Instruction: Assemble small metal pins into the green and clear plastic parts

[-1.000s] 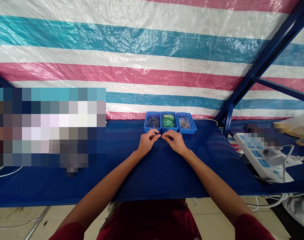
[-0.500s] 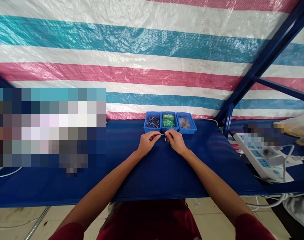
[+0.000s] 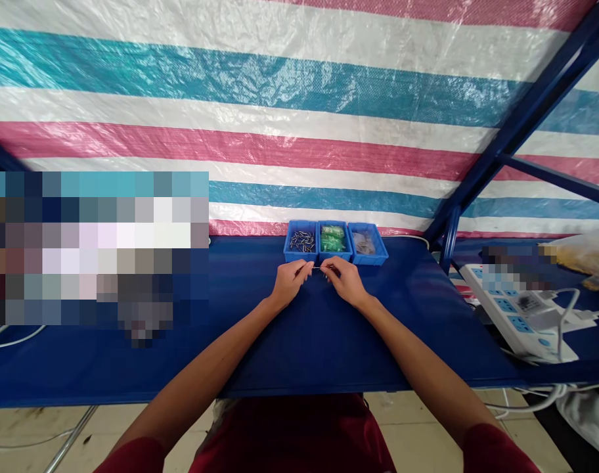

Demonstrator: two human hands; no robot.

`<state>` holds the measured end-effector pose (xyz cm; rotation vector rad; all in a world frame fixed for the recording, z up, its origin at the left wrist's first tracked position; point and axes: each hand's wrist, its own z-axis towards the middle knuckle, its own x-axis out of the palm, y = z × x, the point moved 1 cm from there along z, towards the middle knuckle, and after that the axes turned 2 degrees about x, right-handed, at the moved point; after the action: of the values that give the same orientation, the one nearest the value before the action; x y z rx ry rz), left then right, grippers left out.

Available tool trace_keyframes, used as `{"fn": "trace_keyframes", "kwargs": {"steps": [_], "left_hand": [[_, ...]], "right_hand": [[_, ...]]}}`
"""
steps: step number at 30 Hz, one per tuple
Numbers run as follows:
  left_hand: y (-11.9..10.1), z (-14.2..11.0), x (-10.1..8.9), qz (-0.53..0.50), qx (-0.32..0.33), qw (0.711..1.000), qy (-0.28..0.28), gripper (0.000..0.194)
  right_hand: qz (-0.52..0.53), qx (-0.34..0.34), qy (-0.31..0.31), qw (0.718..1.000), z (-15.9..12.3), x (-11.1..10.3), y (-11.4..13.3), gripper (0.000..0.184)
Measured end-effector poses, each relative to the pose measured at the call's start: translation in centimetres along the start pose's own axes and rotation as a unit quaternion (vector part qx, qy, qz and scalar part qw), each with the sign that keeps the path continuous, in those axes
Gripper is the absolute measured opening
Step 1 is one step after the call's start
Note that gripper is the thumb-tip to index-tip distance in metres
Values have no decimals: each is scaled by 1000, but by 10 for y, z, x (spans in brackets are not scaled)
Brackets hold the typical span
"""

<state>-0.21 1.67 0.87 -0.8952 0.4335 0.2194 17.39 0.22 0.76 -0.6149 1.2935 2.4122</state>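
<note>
My left hand point(image 3: 288, 282) and my right hand point(image 3: 347, 280) meet over the table just in front of three blue bins. Between their pinched fingertips runs a thin, light metal piece point(image 3: 316, 268), screw-like but too small to name surely. More small metal bits seem to show under my right fingers. Behind my left hand, the left bin point(image 3: 286, 252) holds many small dark metal screws or pins point(image 3: 302, 242). Green plastic packets point(image 3: 333, 239) fill the middle bin point(image 3: 334, 257). In the right bin point(image 3: 376, 258) lie small translucent greyish pieces point(image 3: 363, 244).
The blue table point(image 3: 221, 341) spreads beneath my arms. To the right lies a white power strip point(image 3: 516, 315) with plugs and cables. Blue frame posts point(image 3: 469, 180) and a striped tarp point(image 3: 280, 125) stand behind. A blurred-out area covers the left.
My right fingertips have shifted slightly left and down, with the thin metal piece between the hands. My left hand stays nearly in place. The bins have not moved.
</note>
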Motion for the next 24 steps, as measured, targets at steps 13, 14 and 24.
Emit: {"fn": "trace_keyframes", "kwargs": {"steps": [13,14,24], "left_hand": [[-5,0,1,-6,89,994,-63,17],[-5,0,1,-16,80,995,-63,17],[-2,0,0,-19,12,998,-58,21]], "right_hand": [[0,31,8,999,1,-1,1,22],[3,32,6,999,1,-1,1,22],[-21,38,-24,999,1,-1,4,28]]}}
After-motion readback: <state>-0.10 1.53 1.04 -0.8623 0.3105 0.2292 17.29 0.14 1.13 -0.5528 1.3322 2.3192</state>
